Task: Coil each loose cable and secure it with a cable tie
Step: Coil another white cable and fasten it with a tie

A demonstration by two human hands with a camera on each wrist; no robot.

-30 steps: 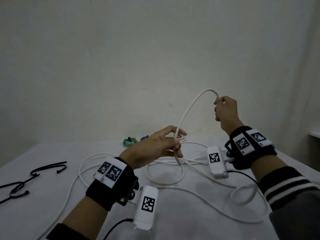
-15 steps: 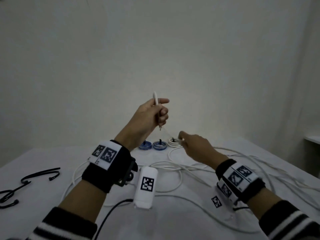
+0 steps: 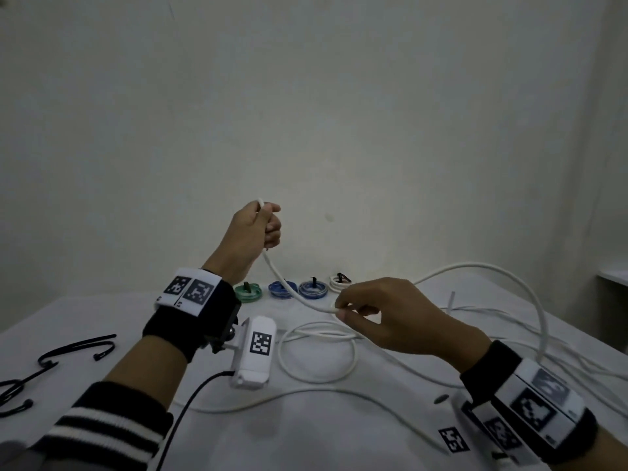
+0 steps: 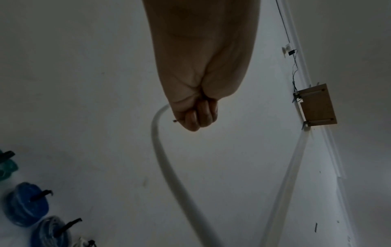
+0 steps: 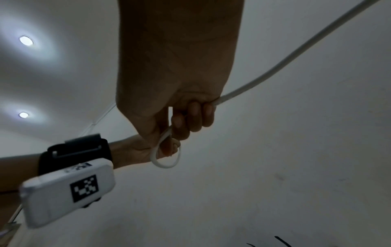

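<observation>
Item, white cable [image 3: 292,294]: we hold its end in our left hand [image 3: 253,232], fist clamped round it and raised at 11 o'clock, while our right hand [image 3: 380,317] pinches it further along at 2 o'clock; the rest sprawls loose over the worktop [image 3: 85,321]. Handling, as we judge: light, springy, fairly slick, best gripped near the end and fed in even loops. Also listed: four tied coils [image 3: 312,288] at 12 o'clock, black cable ties [image 3: 76,346] at 9 o'clock.
</observation>
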